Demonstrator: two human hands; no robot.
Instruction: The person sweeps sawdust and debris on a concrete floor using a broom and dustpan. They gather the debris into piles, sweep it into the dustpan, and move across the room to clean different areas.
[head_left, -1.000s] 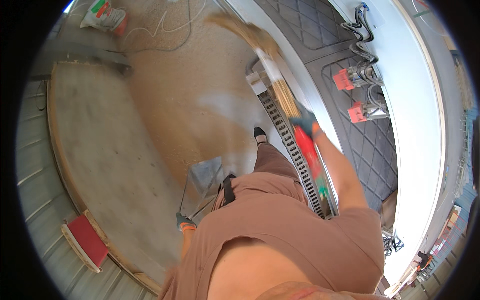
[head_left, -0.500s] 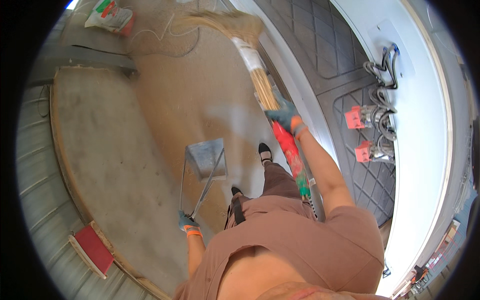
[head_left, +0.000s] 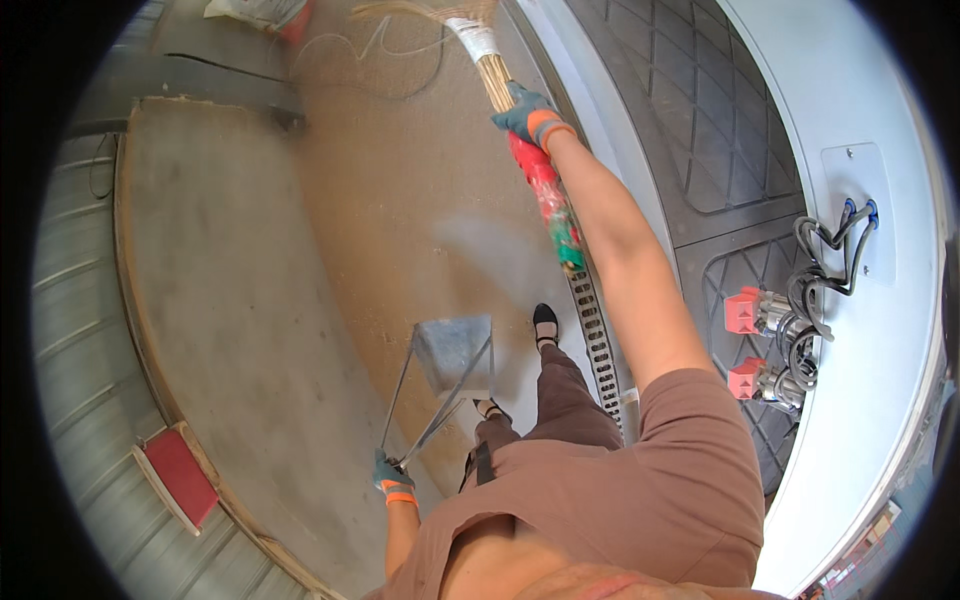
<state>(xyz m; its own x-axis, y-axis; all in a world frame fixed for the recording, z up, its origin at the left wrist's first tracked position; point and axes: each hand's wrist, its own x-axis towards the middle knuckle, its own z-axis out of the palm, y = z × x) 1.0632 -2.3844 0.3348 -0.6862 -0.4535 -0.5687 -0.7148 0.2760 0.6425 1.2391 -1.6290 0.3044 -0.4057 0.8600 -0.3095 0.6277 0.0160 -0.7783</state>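
Note:
My right hand (head_left: 527,112), in a grey glove with an orange cuff, is closed round a straw broom (head_left: 497,84). My arm is stretched far forward, and the broom's bristles reach the top edge of the view, partly cut off. Red and green wrapping covers its handle end, and a white band sits below the bristles. In my gloved left hand (head_left: 392,470), low and to the left, is the handle of a grey metal dustpan (head_left: 455,357). The pan hangs from thin rods in front of my legs, close to my feet.
A drain grate (head_left: 597,345) runs along the floor to my right, beside a white-edged bay with dark grooved panels (head_left: 690,110). Hoses and red-capped fittings (head_left: 760,312) stick out there. A bag (head_left: 262,12) and a loose cable lie ahead; a red board (head_left: 182,478) is at left.
My right hand has pushed forward and slightly left with the broom, taking the bristles partly out of view. The dustpan in my left hand now appears lower and farther right; my feet have shifted.

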